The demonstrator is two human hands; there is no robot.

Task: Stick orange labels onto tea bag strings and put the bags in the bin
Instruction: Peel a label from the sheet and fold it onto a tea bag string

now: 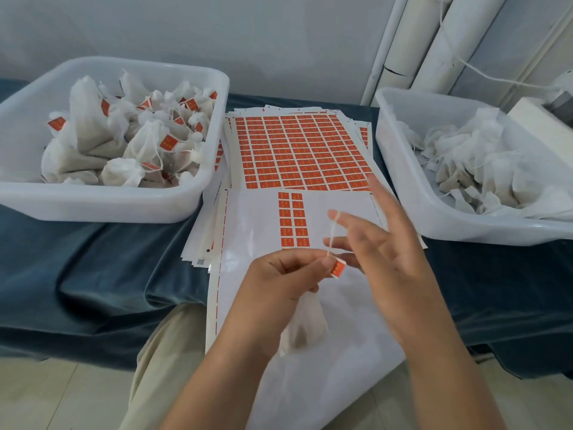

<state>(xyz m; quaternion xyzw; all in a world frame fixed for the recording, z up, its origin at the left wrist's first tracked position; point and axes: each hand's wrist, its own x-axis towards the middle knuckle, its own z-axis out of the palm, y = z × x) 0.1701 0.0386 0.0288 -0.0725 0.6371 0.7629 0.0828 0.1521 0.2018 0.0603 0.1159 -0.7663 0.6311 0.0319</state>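
- the left hand (288, 274) pinches a white string (331, 235) just beside an orange label (338, 269) stuck on it; the tea bag (305, 327) hangs below that hand.
- the right hand (387, 252) has its fingers spread straight, and the string runs up to one fingertip.
- both hands are over a near sheet (263, 218), mostly bare, with two short columns of labels.
- a full label sheet (300, 150) lies farther back.
- the left bin (102, 206) holds labelled bags; the right bin (434, 225) holds plain ones.
- a blue cloth (93, 259) lies under everything.
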